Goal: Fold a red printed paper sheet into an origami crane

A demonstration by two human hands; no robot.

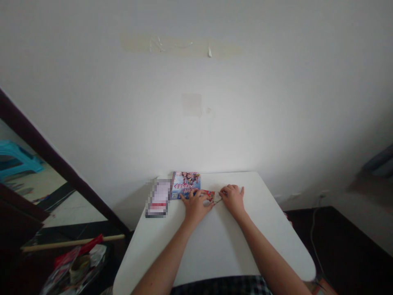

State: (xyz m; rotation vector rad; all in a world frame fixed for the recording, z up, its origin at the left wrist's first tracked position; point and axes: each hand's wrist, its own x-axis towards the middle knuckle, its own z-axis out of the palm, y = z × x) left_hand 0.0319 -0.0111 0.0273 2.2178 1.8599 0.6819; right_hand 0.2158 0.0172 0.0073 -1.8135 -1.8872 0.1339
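A small flat red printed piece (210, 194) with a pale right end lies between my hands on the white table. My left hand (195, 208) rests palm down, with its fingers on the red piece and its thumb bent towards the right. Some of its fingertips overlap the lower corner of a blue-and-pink illustrated booklet (186, 182). At the pale end, my right hand (233, 200) pinches with thumb and forefinger, its little finger sticking out. A thin dark line runs between the two hands; what it is I cannot make out.
A phone (159, 198), blurred by pixels, lies left of the booklet. The white table (215, 254) stands against a pale wall (196, 139). On the floor at left are a wooden stick (73, 243) and a plastic bag of things (78, 268). A cable (313, 229) hangs at right.
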